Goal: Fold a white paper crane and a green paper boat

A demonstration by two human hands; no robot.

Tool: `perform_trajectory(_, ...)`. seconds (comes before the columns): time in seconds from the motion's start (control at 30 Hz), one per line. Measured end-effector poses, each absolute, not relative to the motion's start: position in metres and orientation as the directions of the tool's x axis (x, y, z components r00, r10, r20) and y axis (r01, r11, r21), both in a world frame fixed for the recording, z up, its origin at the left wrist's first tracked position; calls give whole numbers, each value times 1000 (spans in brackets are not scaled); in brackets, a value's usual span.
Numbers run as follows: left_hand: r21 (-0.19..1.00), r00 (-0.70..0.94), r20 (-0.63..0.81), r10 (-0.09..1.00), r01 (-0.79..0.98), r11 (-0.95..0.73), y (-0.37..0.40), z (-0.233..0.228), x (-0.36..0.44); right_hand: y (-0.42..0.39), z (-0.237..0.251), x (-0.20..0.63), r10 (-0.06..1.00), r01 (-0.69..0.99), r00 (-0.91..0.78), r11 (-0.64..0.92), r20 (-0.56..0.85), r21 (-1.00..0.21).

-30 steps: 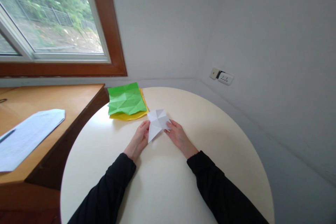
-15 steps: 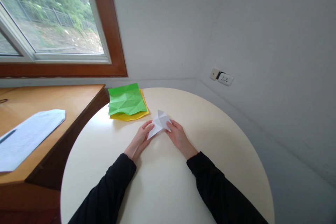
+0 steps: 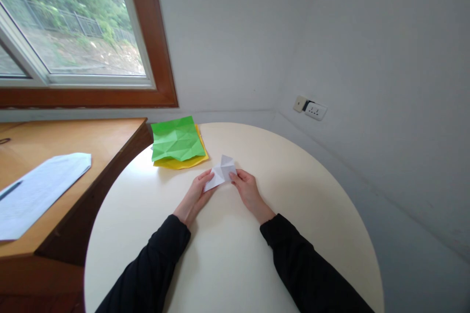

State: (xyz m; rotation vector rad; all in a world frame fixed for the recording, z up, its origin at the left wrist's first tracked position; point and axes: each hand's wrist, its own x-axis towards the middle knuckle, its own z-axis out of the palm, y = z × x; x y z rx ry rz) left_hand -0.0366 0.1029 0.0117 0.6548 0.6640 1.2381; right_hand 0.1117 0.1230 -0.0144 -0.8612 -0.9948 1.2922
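A small piece of folded white paper (image 3: 222,172) is between my two hands, over the far half of the round table. My left hand (image 3: 198,194) grips its left corner, thumb on top and fingers beneath. At the right edge my right hand (image 3: 248,190) pinches it, the thumb lying on the paper. One flap stands up at the far side, with creases showing across the surface. The undersides of the paper and some fingertips are hidden.
Creased green paper (image 3: 178,138) lies on yellow paper (image 3: 179,162) at the table's far left. The round cream table (image 3: 235,264) stands beside a wooden desk (image 3: 106,132) bearing white sheets (image 3: 47,190) and a pen (image 3: 10,190). A wall socket (image 3: 316,111) is at the right.
My right hand has shifted slightly left, its thumb farther in over the white paper. The paper's right part is folded in a little and looks narrower. My left hand has barely moved.
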Motion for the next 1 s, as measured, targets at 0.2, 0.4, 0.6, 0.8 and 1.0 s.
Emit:
perform_trajectory(0.2,746,170,-94,981,-641,182,106,7,-37,121,-12,110,991,-283,4,132,137,-950)
perform_trajectory(0.4,748,183,-76,980,-639,177,107,6,-36,118,-7,109,984,-236,3,173,178,-956)
perform_trajectory(0.6,762,140,-56,989,-633,133,109,3,-36,117,-7,107,967,-143,49,253,249,-957)
perform_trajectory(0.8,782,58,-33,998,-620,62,111,0,-36,118,-11,109,926,0,178,337,332,-941)
perform_trajectory(1.0,790,-6,-43,999,-612,30,114,-3,-37,113,-12,111,755,364,243,511,609,-779)
